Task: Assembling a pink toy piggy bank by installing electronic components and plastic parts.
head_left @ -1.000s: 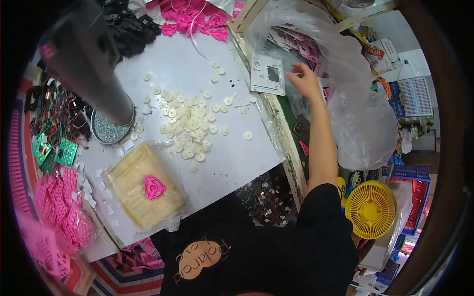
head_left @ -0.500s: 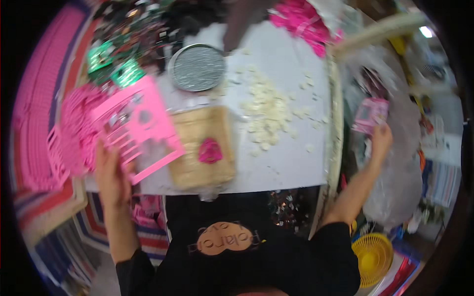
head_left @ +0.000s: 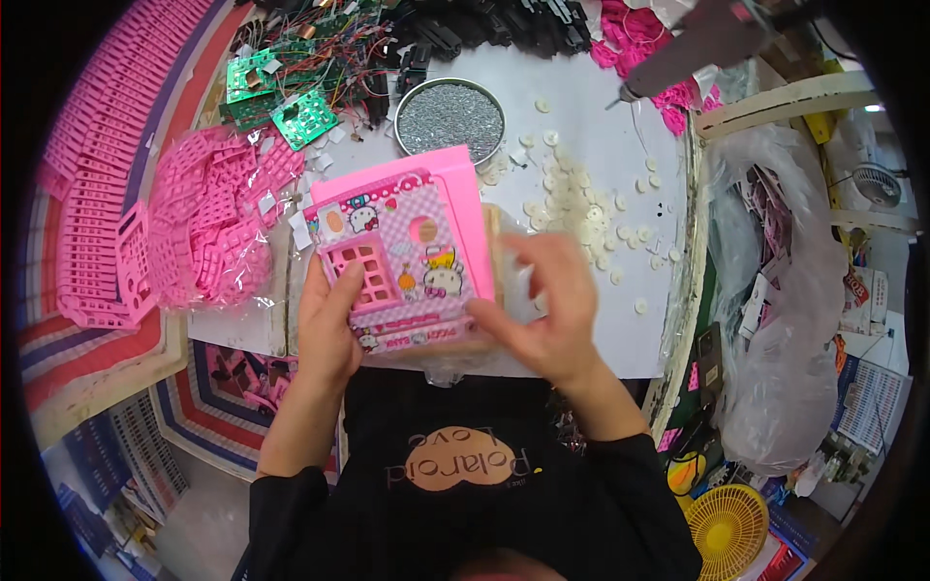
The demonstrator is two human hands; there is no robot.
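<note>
Over a brown wrapped block point(head_left: 494, 218), my left hand point(head_left: 329, 315) grips a pink plastic panel point(head_left: 468, 189) by its left side. A printed cartoon card point(head_left: 392, 208) with a pink grid window lies on the panel's face, slightly turned against it. My left thumb presses on the card. My right hand point(head_left: 557, 315) is at the panel's lower right corner. Its thumb touches or nearly touches the card there, and the other fingers are apart and a little blurred. Most of the block is hidden under the panel.
A round tin point(head_left: 450, 118) of small metal pieces stands behind, with loose cream discs point(head_left: 581, 208) to its right. Bagged pink grids point(head_left: 218, 218) and green circuit boards point(head_left: 305, 118) lie left. A power driver point(head_left: 693, 48) hangs at upper right; a plastic bag point(head_left: 775, 387) hangs right.
My right hand has come in from the plastic bag on the right, bringing the printed card onto the pink panel. My left hand has moved the panel right, over the block.
</note>
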